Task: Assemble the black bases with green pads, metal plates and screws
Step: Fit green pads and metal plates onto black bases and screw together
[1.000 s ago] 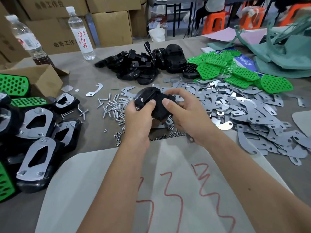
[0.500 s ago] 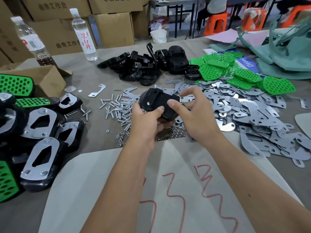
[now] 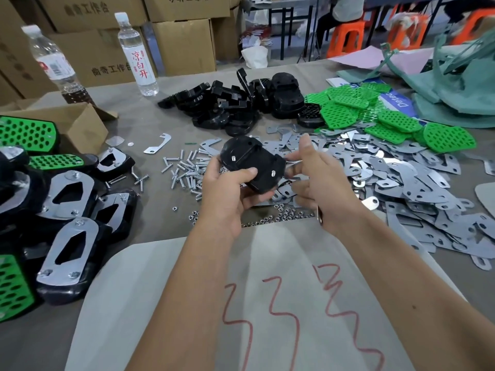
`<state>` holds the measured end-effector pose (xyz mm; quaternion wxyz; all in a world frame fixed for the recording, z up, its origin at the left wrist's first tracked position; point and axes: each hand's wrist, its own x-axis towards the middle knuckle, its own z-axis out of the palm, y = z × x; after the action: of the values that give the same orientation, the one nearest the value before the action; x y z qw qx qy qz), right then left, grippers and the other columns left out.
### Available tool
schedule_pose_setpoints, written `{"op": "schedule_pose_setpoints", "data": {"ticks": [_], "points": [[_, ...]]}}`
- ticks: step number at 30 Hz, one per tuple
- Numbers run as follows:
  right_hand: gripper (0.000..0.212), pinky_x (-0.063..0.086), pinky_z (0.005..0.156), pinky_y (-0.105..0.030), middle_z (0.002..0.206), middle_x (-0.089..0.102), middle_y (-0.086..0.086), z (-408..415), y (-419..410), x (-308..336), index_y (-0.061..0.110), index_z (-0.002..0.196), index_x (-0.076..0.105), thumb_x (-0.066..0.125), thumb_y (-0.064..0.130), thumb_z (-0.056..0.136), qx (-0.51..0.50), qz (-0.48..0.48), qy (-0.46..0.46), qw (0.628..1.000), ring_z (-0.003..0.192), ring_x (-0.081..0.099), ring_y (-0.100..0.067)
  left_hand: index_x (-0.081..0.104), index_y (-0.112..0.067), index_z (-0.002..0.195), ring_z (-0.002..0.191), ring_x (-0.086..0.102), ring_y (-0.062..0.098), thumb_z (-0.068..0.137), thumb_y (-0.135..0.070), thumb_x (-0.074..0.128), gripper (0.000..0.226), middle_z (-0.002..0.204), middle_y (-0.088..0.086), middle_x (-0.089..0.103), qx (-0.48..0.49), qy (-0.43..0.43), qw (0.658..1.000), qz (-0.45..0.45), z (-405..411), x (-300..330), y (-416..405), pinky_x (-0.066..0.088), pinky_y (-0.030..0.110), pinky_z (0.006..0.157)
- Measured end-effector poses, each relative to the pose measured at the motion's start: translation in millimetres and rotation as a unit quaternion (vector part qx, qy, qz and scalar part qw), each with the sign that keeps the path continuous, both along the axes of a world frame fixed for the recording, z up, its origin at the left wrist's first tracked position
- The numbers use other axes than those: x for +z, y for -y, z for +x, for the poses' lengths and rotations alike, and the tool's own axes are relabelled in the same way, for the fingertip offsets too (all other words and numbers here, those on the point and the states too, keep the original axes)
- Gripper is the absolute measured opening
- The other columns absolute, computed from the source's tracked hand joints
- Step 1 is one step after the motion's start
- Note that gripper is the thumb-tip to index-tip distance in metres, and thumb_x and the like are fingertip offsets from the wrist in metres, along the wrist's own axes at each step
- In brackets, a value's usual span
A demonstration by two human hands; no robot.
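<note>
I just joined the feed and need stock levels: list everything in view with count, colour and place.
black base: one, black, held up, two screw ends showing
black bases: pile, black, far centre
green pads: heap, green, far right
metal plates: large heap, silver, right
screws: scatter, silver, centre
nuts: scatter, silver, near centre
finished assemblies: pile, left
bottles: two, clear, far left
left hand: grips base
right hand: beside base, over plates

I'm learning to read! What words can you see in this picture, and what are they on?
"凉白开", in red, on the clear water bottle.
"曲奇工作台", in dark print, on the cardboard box behind that bottle.
"Detec", upside down and cut off, on the blue and white sheet under the green pads.
The label on the left bottle and the print on the upper boxes are too blurred to read.
</note>
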<state>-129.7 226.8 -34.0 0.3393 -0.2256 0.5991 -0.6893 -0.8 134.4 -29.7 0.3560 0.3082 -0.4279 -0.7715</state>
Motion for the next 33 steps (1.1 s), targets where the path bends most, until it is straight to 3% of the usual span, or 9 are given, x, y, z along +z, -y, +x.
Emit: {"op": "schedule_pose_setpoints", "data": {"ticks": [2,7,10,14,18,22,25,29,33], "points": [[0.056,0.023,0.036,-0.02,0.08,0.065,0.003,3,1,1,0.014,0.111,0.067,0.051,0.066,0.099,0.018,0.016,0.029,0.999,0.04,0.031,-0.006,0.062,-0.014,0.117,0.076,0.076,0.045,0.088,0.012,0.058,0.039,0.106,0.015,0.078,-0.037,0.011,0.999,-0.011,0,1,-2,0.061,0.038,0.053],[0.059,0.026,0.03,-0.018,0.069,0.066,0.003,-2,-2,4,0.007,0.114,0.067,0.052,0.062,0.101,0.044,-0.011,0.075,0.996,0.036,0.042,-0.005,0.063,-0.015,0.118,0.071,0.076,0.038,0.087,0.009,0.06,0.039,0.105,0.011,0.078,-0.1,0.04,0.993,-0.05,-1,3,-6,0.059,0.035,0.052],[0.05,0.032,0.032,-0.017,0.057,0.06,0.007,-2,-2,1,0.008,0.105,0.065,0.053,0.057,0.103,0.041,0.01,0.017,0.999,0.036,0.048,-0.004,0.063,-0.016,0.118,0.071,0.077,0.037,0.091,0.0,0.068,0.032,0.1,0.007,0.08,-0.093,0.039,0.993,-0.061,-2,2,-9,0.059,0.034,0.051],[0.06,0.037,0.056,-0.037,0.08,0.054,-0.013,2,-1,0,0.009,0.099,0.064,0.055,0.068,0.097,0.043,0.053,-0.046,0.997,0.062,0.046,-0.027,0.065,-0.019,0.118,0.068,0.076,0.034,0.093,-0.013,0.075,0.028,0.102,0.008,0.079,-0.062,0.032,0.995,-0.067,-5,2,-12,0.055,0.029,0.048],[0.048,0.028,0.036,-0.017,0.053,0.048,0.008,2,-3,2,0.024,0.067,0.069,0.055,0.05,0.104,0.071,-0.003,-0.047,0.996,0.037,0.036,-0.006,0.066,-0.023,0.117,0.074,0.077,0.027,0.091,-0.01,0.076,0.031,0.103,0.003,0.079,-0.046,0.038,0.996,-0.064,-5,-1,-11,0.056,0.032,0.05],[0.047,0.025,0.036,-0.015,0.049,0.04,0.004,4,-2,0,0.0,0.091,0.064,0.055,0.045,0.105,0.042,0.048,-0.156,0.986,0.033,0.031,-0.01,0.066,-0.026,0.121,0.082,0.078,0.028,0.092,-0.009,0.074,0.035,0.108,0.001,0.078,-0.033,0.053,0.996,-0.06,-7,-3,-11,0.059,0.038,0.057],[0.043,0.023,0.03,-0.017,0.048,0.039,0.012,4,-3,0,0.002,0.09,0.063,0.057,0.042,0.104,0.027,0.047,-0.207,0.977,0.035,0.031,-0.006,0.065,-0.03,0.124,0.088,0.079,0.03,0.091,-0.012,0.074,0.039,0.112,0.001,0.078,-0.023,0.054,0.997,-0.057,-8,-4,-12,0.059,0.045,0.066],[0.03,0.029,0.031,-0.02,0.054,0.048,0.013,7,-2,-1,0.012,0.089,0.07,0.058,0.035,0.105,0.017,0.02,-0.254,0.967,0.038,0.037,-0.006,0.067,-0.027,0.121,0.084,0.077,0.027,0.093,-0.012,0.072,0.033,0.109,0.004,0.078,-0.013,0.028,0.999,-0.041,-9,-2,-14,0.057,0.036,0.059],[0.031,0.045,0.048,-0.039,0.069,0.063,-0.008,11,0,0,0.007,0.088,0.068,0.058,0.032,0.104,0.007,-0.002,-0.288,0.958,0.055,0.052,-0.024,0.069,-0.023,0.122,0.086,0.076,0.026,0.094,-0.011,0.069,0.03,0.108,0.006,0.079,0.005,-0.002,1.0,-0.023,-10,-1,-16,0.061,0.033,0.061]]}}
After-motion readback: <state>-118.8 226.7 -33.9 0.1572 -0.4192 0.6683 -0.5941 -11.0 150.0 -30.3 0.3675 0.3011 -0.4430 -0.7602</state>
